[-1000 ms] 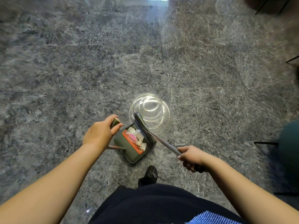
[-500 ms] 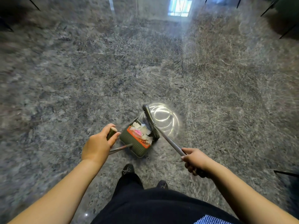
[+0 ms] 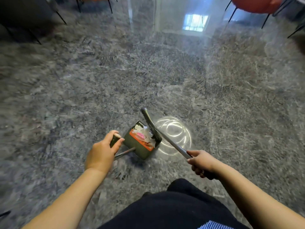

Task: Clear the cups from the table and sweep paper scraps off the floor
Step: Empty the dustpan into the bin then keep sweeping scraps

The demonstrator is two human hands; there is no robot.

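While the left hand (image 3: pixel 101 153) curls round the green top end of the dustpan handle (image 3: pixel 115 140), thumb and fingers wrapped about it, the right hand (image 3: pixel 202 163) is clenched round the broom handle (image 3: pixel 175 146), the metal shaft running out past its index finger toward the floor; both arms are bare and reach forward from the bottom of the view; the dustpan (image 3: pixel 140 144), dark green with an orange comb strip along its rim, sits just ahead of the left hand and between the two hands, its thin metal stem slanting back under the left palm; the paper scraps (image 3: pixel 143 132), white with one pink piece, lie inside the dustpan, just right of the left thumb and well left of the right hand; the broom head (image 3: pixel 151 125) stands against the far right edge of the pan, touching the scraps' side of it, set diagonally; the floor (image 3: pixel 82 96) is glossy grey stone, blurred in the picture, with a ring-shaped light reflection (image 3: pixel 173 134) just right of the broom head; dark trousers fill the lower middle; a red chair (image 3: pixel 254 4) on thin black legs stands at the far upper right, and dark chair legs (image 3: pixel 61 15) show at the upper left.
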